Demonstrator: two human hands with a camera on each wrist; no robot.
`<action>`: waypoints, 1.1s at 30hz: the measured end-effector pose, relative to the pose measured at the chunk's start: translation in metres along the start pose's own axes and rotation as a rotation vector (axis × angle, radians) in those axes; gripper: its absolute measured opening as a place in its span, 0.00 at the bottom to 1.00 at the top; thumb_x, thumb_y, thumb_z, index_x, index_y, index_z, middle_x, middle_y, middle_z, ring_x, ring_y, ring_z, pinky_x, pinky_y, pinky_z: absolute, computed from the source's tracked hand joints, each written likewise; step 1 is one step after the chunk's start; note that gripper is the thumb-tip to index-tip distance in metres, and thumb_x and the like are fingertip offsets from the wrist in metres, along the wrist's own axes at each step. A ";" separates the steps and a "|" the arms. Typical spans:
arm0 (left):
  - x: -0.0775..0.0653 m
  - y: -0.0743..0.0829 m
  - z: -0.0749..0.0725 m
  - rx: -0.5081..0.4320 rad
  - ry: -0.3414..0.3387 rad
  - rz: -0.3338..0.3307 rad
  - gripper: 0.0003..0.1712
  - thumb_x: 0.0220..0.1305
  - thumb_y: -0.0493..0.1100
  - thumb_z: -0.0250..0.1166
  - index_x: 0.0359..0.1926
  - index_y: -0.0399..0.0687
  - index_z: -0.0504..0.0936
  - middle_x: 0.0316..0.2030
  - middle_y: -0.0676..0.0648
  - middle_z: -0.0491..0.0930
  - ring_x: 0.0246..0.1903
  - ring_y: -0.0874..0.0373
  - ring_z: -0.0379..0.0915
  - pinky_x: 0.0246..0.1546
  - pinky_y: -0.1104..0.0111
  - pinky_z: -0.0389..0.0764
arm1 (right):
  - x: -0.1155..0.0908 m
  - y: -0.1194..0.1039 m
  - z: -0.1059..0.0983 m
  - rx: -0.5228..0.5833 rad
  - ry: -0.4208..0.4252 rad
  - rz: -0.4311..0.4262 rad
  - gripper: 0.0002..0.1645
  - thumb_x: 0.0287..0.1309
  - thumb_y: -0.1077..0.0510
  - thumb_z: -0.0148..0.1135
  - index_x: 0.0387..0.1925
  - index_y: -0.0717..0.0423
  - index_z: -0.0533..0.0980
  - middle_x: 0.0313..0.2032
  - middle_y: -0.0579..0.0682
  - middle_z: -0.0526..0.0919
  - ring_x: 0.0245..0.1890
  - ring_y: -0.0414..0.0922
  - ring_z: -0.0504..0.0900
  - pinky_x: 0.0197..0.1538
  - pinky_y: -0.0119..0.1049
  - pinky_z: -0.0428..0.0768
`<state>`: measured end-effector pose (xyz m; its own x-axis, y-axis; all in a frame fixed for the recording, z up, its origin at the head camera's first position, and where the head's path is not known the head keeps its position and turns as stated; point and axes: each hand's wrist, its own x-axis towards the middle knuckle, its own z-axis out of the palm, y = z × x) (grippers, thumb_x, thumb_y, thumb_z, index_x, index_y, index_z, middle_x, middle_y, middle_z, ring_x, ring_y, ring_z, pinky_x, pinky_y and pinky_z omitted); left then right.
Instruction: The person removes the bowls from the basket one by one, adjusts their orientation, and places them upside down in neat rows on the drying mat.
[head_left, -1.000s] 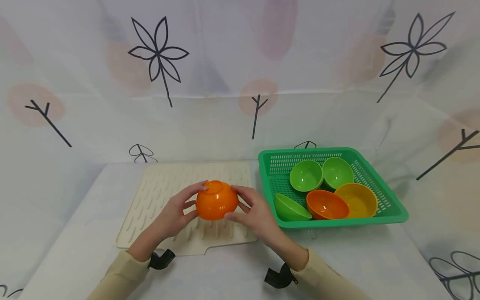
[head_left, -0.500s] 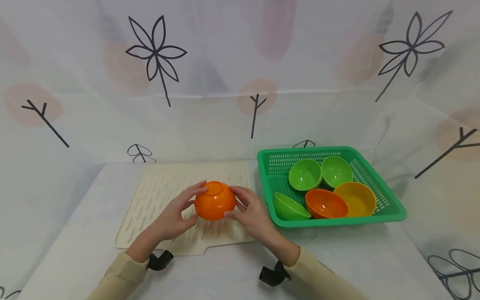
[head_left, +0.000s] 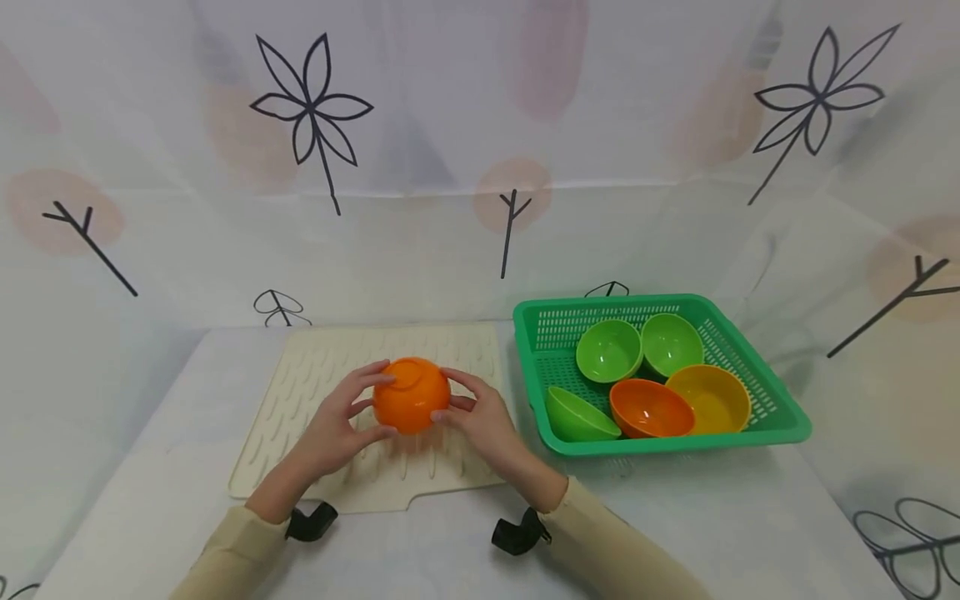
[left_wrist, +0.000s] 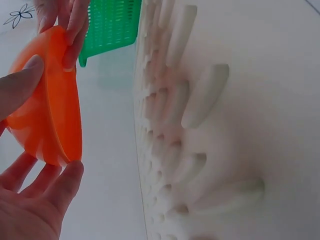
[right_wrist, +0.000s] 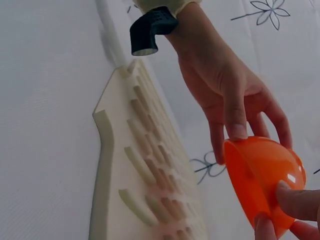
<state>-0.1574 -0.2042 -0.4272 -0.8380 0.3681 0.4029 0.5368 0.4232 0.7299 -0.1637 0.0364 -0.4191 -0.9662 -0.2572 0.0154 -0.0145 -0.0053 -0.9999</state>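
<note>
My left hand point(head_left: 330, 432) and right hand point(head_left: 483, 427) pinch the upturned orange bowl point(head_left: 414, 400), fingers clamped on its glossy wall; an uneven squeeze could shoot it loose. It hangs over the cream drying mat point(head_left: 367, 492), whose knobbly surface could tip it if it lands askew. Off right, the green basket point(head_left: 678, 446) poses little risk.

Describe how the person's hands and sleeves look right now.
The left hand and right hand are bare, without gloves. The left sleeve and right sleeve are pale beige. A short, bent black attachment sticks out at each wrist.
</note>
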 end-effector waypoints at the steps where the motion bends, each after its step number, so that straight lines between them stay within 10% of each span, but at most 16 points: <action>1: 0.000 -0.001 -0.001 0.004 0.010 -0.001 0.38 0.50 0.28 0.75 0.63 0.41 0.72 0.70 0.35 0.62 0.66 0.37 0.61 0.51 0.45 0.78 | 0.002 0.001 0.002 -0.005 0.008 0.007 0.36 0.56 0.68 0.70 0.67 0.54 0.72 0.63 0.60 0.73 0.53 0.53 0.83 0.51 0.39 0.83; 14: -0.002 -0.016 -0.021 0.084 0.115 -0.044 0.35 0.51 0.35 0.78 0.61 0.47 0.75 0.70 0.42 0.64 0.66 0.41 0.63 0.50 0.49 0.79 | 0.030 0.012 0.032 0.074 0.067 0.042 0.31 0.58 0.68 0.68 0.64 0.60 0.73 0.60 0.58 0.78 0.47 0.51 0.85 0.50 0.38 0.83; 33: 0.002 -0.043 -0.032 0.212 0.217 -0.182 0.33 0.52 0.31 0.77 0.60 0.41 0.74 0.69 0.37 0.62 0.65 0.36 0.61 0.50 0.43 0.78 | 0.053 0.027 0.069 -0.141 0.091 -0.054 0.28 0.60 0.72 0.62 0.62 0.56 0.75 0.61 0.52 0.75 0.59 0.51 0.77 0.55 0.34 0.80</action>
<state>-0.1850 -0.2482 -0.4399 -0.9107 0.0962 0.4016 0.3666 0.6362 0.6789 -0.1980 -0.0437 -0.4457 -0.9823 -0.1716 0.0754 -0.0970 0.1209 -0.9879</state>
